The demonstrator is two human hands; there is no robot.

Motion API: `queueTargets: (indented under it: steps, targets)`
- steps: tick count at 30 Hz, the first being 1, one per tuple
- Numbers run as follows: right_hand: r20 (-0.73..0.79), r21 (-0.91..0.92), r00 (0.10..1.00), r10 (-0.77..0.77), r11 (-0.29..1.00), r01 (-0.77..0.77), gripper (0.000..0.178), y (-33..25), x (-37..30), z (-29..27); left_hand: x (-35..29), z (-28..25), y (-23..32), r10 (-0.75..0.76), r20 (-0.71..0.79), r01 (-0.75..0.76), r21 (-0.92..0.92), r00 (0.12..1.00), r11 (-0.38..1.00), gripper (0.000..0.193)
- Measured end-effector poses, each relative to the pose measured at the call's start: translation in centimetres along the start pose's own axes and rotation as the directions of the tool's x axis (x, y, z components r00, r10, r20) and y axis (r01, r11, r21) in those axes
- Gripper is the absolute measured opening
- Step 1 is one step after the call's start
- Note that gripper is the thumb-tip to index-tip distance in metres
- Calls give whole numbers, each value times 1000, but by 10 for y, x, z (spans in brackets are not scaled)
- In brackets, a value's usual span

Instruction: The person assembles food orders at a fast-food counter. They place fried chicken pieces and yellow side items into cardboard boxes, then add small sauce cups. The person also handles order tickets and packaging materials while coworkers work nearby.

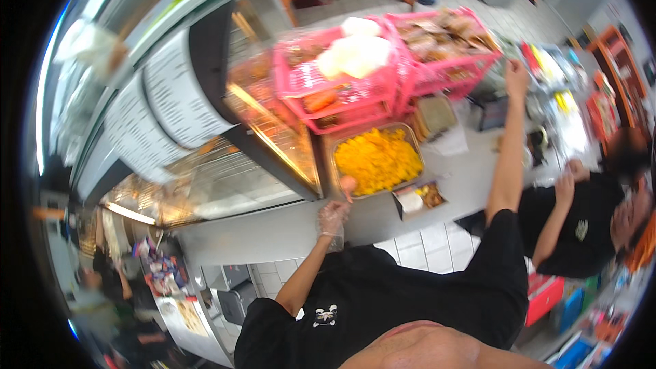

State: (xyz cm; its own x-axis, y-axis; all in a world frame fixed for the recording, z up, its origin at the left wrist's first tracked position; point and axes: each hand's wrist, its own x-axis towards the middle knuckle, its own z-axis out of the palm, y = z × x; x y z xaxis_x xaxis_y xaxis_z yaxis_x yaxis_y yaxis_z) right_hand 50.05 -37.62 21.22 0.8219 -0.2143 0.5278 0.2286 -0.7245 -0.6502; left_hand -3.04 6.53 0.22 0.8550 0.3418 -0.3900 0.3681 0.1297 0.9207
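My left hand (333,219), in a clear plastic glove, is at the near left corner of a metal tray (419,152) of yellow chopped food (379,160). Its fingers close on the thin handle of a small orange-pink spoon (348,184), whose round end rests over the tray's edge. Just right of the tray, an open takeaway box (418,200) contains white rice and brown pieces. Stretched far to the right, my bare right hand (517,76) has its fingers curled together beside the pink baskets; what they pinch, if anything, is too blurred to make out.
Two pink baskets (335,123) stand behind the tray, with white bundles and brown flat pieces. Brown paper sheets (435,116) lie between. A lit glass display case (273,150) flanks the left. A co-worker (581,222) in black stands close on the right, near plastic-wrapped goods (564,116).
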Motion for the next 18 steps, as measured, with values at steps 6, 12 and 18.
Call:
queueTargets:
  steps: [6, 12, 18]
  targets:
    - [398, -346, 917, -23, 922, 173, 35, 128, 80, 86, -39, -17, 32, -217, 78, 208, 111, 973, 972, 20]
    - [366, -583, 920, 143, 805, 107, 37, 131, 99, 101, -53, -22, 40, -24, -11, 24, 12, 1000, 1000, 28]
    - [335, -286, 939, -73, 942, 175, 40, 141, 125, 89, -45, -20, 32, 7, -20, -9, -103, 1000, 995, 27]
